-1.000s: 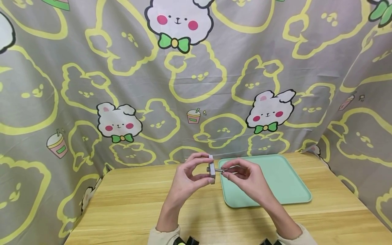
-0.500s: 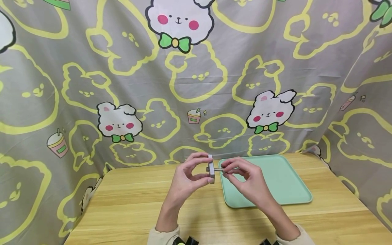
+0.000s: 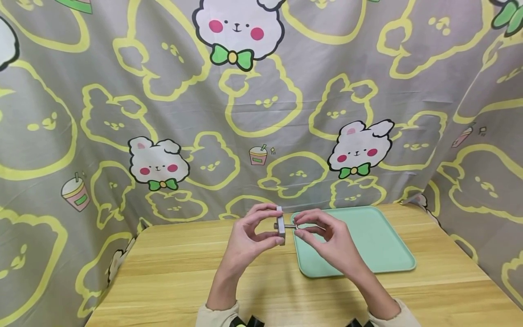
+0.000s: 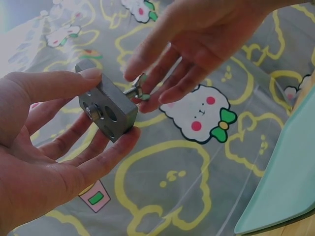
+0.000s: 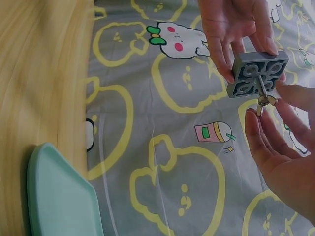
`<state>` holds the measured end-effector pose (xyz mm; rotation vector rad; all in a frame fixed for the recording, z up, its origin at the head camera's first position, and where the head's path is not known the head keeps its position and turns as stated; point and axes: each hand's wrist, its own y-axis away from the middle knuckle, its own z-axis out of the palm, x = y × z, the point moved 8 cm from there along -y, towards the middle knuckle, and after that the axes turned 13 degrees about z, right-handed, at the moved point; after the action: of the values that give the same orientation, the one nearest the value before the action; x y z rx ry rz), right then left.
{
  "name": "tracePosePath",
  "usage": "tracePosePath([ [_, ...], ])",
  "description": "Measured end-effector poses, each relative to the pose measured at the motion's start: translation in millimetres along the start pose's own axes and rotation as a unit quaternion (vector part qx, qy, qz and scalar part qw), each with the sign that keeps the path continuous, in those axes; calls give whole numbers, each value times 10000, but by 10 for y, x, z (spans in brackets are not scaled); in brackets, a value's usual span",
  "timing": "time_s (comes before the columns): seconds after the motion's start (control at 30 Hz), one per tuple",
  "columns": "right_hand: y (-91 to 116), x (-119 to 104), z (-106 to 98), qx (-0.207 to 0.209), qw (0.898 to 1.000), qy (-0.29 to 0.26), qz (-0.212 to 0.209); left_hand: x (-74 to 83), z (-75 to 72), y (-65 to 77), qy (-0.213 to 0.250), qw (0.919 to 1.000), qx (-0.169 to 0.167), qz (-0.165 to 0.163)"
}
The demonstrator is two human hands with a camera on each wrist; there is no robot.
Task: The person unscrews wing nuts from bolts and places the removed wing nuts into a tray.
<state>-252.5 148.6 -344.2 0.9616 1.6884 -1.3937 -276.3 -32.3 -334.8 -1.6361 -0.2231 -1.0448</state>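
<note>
My left hand (image 3: 247,234) grips a small grey block (image 4: 120,105) by its edges, thumb on one side and fingers on the other. A metal bolt (image 5: 262,84) passes through the block, and its head (image 4: 93,112) shows on the side facing my left palm. In the right wrist view, the block's other face is ribbed with several round hollows. On the bolt's threaded end sits a wing nut (image 5: 267,101), apart from the block along the shank. My right hand (image 3: 330,232) has its thumb and fingertips around the nut's wings.
A pale green tray (image 3: 367,240) lies on the wooden table (image 3: 175,263), behind and to the right of my hands. Beyond the table's back edge hangs a grey curtain (image 3: 196,109) printed with cartoon rabbits. Both hands are above the tabletop.
Block and bolt have shifted very slightly left. My right fingers have changed their placing around the wing nut; my left hand keeps its grip on the block.
</note>
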Motion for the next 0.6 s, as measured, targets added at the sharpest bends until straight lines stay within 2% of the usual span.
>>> tracePosePath([
  [0.17, -11, 83, -53, 164, 9973, -44, 709, -3, 9, -1, -26, 10000, 4, -81],
  [0.37, -6, 210, -65, 73, 9863, -33, 1648, -2, 29, -5, -47, 9999, -25, -108],
  [0.6, 3, 214, -75, 15, 9841, -51, 1776, -5, 37, -7, -31, 10000, -36, -77],
])
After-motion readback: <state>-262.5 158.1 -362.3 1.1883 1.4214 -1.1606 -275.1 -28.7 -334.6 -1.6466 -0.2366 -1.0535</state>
